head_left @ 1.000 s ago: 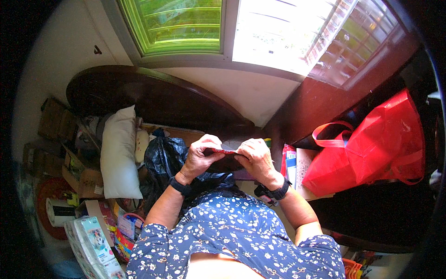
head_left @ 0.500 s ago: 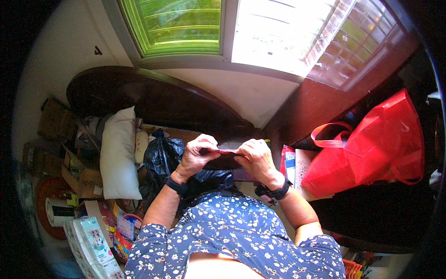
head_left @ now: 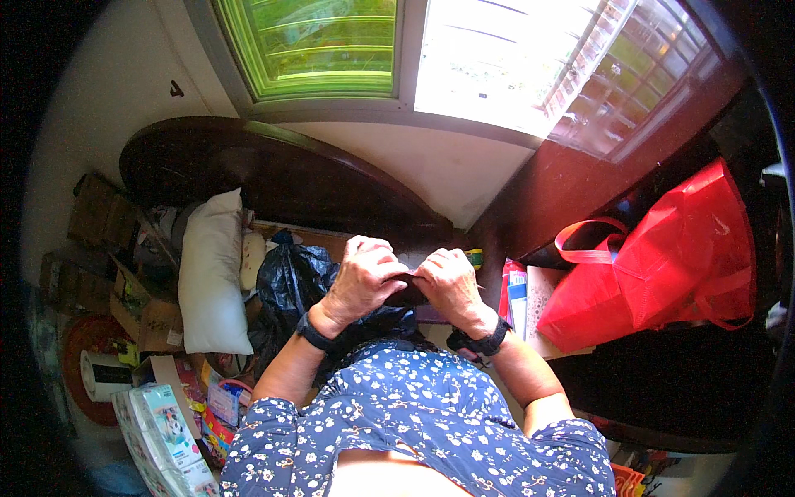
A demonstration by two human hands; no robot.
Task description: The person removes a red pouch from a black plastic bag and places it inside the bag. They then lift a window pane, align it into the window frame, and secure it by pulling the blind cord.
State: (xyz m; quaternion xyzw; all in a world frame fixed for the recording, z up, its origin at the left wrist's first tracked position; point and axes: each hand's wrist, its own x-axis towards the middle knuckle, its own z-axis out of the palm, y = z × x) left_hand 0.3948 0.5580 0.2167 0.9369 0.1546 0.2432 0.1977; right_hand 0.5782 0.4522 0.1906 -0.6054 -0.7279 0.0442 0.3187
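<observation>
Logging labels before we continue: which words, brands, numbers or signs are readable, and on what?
None readable.
White wrapped pack: print too small.
Red-and-yellow packet: blurred.
Red bag: pale mark, too small.
Thin item in the hands: mostly hidden, nothing legible.

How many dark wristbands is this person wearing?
2: one dark wristband on the left, a second wristband on the right. Any under the floral sleeves would be hidden.

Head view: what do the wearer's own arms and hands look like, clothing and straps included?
The left hand and right hand are ungloved. Each wrist has a dark band: left band, right band. The sleeves are short, blue with a white floral print.
</observation>
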